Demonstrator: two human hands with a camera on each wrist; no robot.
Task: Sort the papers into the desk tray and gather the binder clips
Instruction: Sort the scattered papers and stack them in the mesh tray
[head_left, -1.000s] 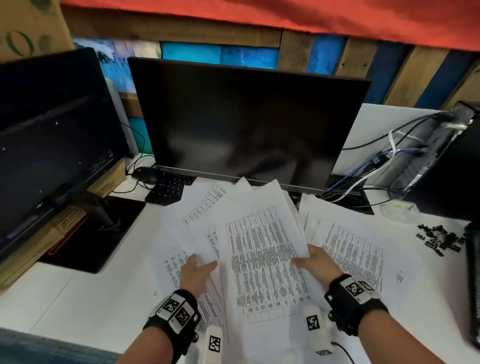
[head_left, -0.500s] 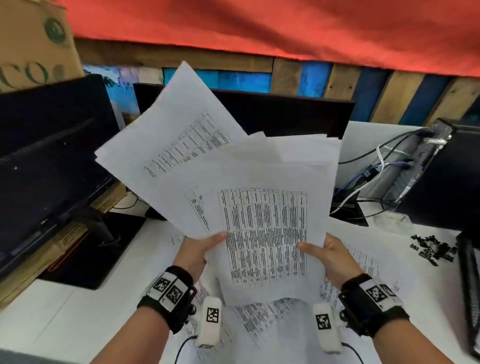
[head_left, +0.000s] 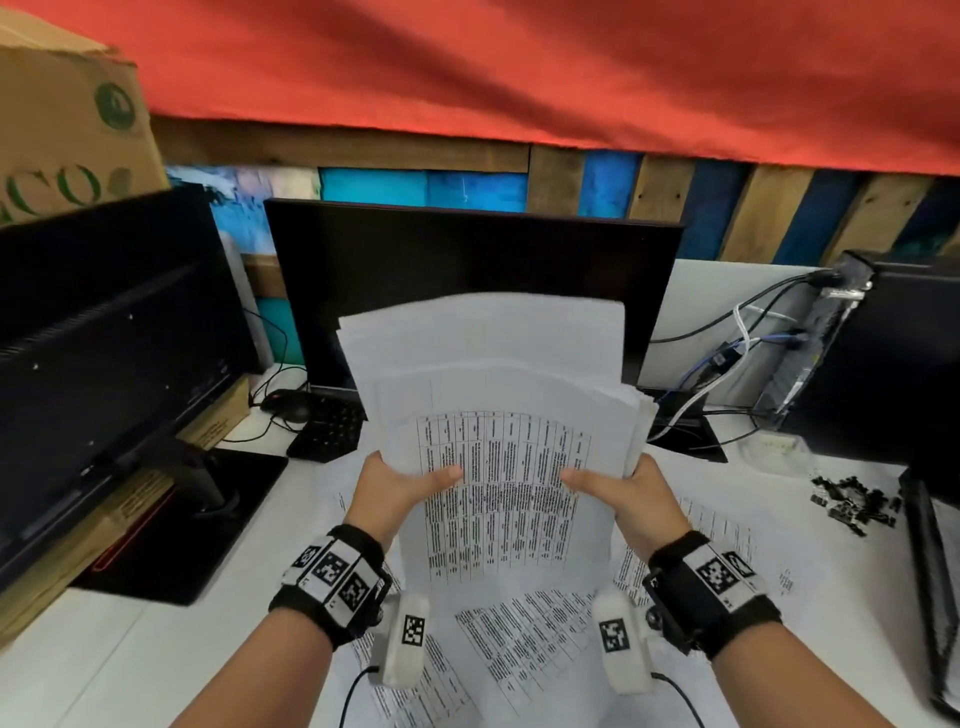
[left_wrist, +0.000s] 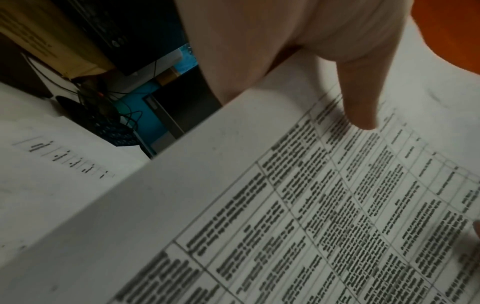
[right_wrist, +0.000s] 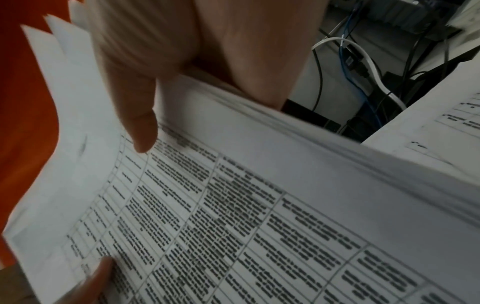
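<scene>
I hold a stack of printed papers upright above the desk, in front of the middle monitor. My left hand grips its left edge, thumb on the printed front. My right hand grips the right edge the same way. In the left wrist view the left hand has its thumb pressed on the stack of papers. The right wrist view shows the right hand holding the thick stack of papers. More loose sheets lie on the desk below. A heap of black binder clips lies at the right.
A black monitor stands behind the papers, another monitor at the left. A keyboard and mouse lie behind the sheets. Cables and a dark computer case are at the right. A dark tray edge shows far right.
The fanned sheets have been drawn together into one squared stack and lowered a little. Both hands have moved closer to each other on its edges.
</scene>
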